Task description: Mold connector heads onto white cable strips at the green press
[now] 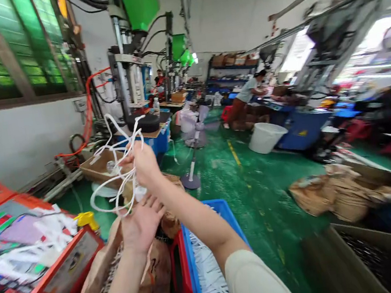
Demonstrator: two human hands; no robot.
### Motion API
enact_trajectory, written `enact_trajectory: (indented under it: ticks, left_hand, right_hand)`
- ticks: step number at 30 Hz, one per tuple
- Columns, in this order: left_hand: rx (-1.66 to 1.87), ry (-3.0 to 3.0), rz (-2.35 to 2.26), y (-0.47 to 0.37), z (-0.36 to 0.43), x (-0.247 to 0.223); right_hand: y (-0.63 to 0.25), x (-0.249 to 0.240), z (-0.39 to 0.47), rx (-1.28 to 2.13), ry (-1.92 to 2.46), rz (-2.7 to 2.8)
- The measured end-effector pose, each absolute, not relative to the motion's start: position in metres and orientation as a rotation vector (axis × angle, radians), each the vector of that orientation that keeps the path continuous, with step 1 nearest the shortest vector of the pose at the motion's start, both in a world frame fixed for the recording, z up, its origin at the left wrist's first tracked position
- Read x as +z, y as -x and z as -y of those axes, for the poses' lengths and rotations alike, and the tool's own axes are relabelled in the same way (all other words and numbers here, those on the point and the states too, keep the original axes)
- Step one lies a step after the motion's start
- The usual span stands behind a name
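A loose bundle of white cables (115,178) hangs in loops in front of me, left of the middle of the view. My right hand (143,163) is closed around the bundle at its right side. Just below it, my left hand (142,223) is held palm up with its fingers apart, close under the lower loops. Whether the left fingertips touch the cables is unclear. Beneath my arms are a brown paper sack (155,281) and a blue crate (227,209) holding many flat white strips (208,270).
An orange machine (68,274) with white pieces on top stands at the left. Behind my hands is a cardboard box (90,167). A fan (191,168) and white bucket (266,137) stand ahead; a person (244,96) bends farther back. Brown sacks (345,191) lie right.
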State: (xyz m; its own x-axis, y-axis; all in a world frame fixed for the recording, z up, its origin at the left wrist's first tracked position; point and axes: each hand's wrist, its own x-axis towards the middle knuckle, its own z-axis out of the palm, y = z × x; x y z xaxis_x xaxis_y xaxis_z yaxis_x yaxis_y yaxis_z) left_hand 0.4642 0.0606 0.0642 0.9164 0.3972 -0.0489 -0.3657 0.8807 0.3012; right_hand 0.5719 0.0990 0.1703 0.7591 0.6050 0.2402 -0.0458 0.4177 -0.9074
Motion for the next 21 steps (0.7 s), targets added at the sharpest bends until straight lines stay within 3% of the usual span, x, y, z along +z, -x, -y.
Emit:
enact_trajectory:
  ticks: [12, 21]
  left_hand:
    - [0.39, -0.598, -0.588, -0.532, -0.046, -0.005]
    - [0.5, -0.924, -0.687, -0.545, -0.003, -0.041]
  right_hand:
    - [-0.577, -0.003, 0.04, 0.281, 1.715, 0.397]
    - [-0.568, -0.033, 0.06, 0.159, 2.145, 0.621]
